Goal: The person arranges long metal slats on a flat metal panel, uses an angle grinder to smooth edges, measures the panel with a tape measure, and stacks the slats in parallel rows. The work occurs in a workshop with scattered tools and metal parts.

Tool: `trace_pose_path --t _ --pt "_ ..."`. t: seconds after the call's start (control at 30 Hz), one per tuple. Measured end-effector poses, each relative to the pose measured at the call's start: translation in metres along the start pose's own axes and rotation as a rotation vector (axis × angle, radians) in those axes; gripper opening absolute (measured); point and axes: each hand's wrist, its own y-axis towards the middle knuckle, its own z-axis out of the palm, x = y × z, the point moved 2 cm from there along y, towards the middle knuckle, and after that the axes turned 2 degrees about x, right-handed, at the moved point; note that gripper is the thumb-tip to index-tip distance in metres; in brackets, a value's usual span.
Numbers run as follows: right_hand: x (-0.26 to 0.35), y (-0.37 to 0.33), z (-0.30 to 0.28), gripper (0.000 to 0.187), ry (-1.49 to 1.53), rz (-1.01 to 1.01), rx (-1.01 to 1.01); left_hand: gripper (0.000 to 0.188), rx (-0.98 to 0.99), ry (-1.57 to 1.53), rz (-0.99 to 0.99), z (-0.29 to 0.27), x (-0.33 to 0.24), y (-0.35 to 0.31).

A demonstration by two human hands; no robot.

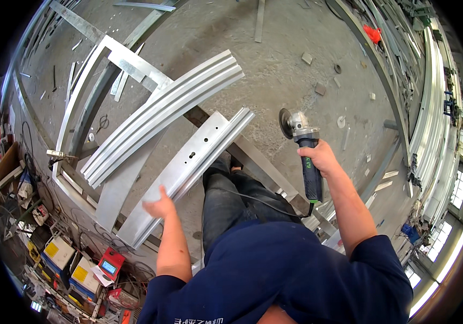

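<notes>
Now the angle grinder [312, 181] is held out to the right of the drilled metal profile [175, 174], its dark body wrapped by the closed right hand [321, 157] behind the disc [285, 123], a sound hold for what is judged a stiff, head-heavy tool. The left hand [159, 206] is blurred, loosely spread over the profile, nothing seen grasped, contact unclear; rigid, slick metal should be felt there. Green marking [307, 162] is shown on the grinder, white lettering [199, 321] on the shirt [274, 259].
</notes>
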Motion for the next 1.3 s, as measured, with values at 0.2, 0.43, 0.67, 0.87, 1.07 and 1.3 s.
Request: trace_pose_path --t 0.2,0.43,0.67,0.87,1.07,1.3 --pt "-0.001 0.031 0.012 0.038 -0.178 0.025 -0.004 0.079 0.705 0.028 1.035 -0.02 -0.181 -0.069" --pt "-0.007 0.07 0.029 0.041 -0.373 -0.019 0.023 0.052 0.783 0.303 0.96 0.035 -0.191 -0.073" --pt "-0.006 0.104 0.033 0.043 -0.503 0.024 0.083 0.044 0.76 0.323 0.981 0.03 -0.192 -0.075" --pt "-0.004 0.107 0.041 0.046 -0.493 -0.004 0.1 0.047 0.696 0.253 1.014 0.038 -0.185 -0.076" --pt "-0.004 0.106 0.037 0.048 -0.562 -0.005 0.119 0.046 0.694 0.277 1.012 0.04 -0.184 -0.076" --pt "-0.005 0.097 0.027 0.043 -0.513 -0.059 0.04 0.046 0.664 0.26 1.028 0.045 -0.182 -0.075"
